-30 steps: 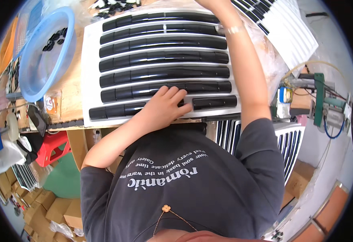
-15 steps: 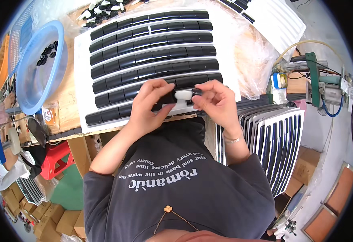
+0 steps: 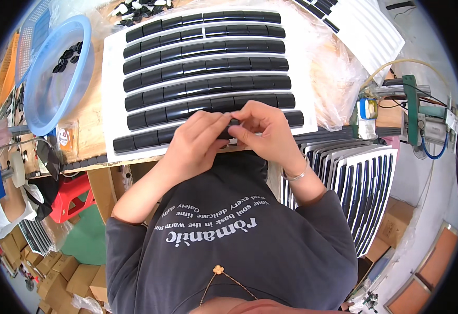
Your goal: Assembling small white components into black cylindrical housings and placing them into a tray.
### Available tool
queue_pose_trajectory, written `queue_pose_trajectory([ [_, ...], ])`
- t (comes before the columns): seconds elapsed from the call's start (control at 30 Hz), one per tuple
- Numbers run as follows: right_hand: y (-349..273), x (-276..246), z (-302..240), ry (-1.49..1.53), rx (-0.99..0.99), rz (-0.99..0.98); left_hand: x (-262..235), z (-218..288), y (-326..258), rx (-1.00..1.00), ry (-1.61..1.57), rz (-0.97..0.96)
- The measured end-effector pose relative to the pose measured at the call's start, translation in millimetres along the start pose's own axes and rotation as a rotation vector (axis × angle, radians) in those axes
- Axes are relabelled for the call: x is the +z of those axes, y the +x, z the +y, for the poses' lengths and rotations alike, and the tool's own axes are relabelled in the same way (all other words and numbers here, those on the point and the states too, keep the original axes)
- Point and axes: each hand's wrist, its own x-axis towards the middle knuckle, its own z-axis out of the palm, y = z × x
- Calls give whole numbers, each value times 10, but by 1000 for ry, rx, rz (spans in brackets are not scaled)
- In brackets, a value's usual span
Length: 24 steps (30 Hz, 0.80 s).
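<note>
A small clear packet with a round orange-and-white label (image 3: 68,137) lies at nine o'clock; brown cartons (image 3: 56,280) at seven.

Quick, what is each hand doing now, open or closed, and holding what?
Left hand: closed, fingers pinching a small black part over the white slatted panel.
Right hand: closed, pinching the same part.

A blue basin (image 3: 46,104) of small black parts (image 3: 66,57) sits beside a red stool (image 3: 69,199).
</note>
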Motion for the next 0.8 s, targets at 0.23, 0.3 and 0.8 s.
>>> queue_pose_trajectory([
  [0.23, 362, 284, -54, 620, -91, -39, 92, 87, 63, 2, -184, 97],
  [0.3, 420, 283, -107, 556, -123, -50, 91, 104, 68, 15, -137, 113],
  [0.8, 3708, -1137, -166, -1082, -788, 395, -247, -150, 57, -274, -5, 141],
])
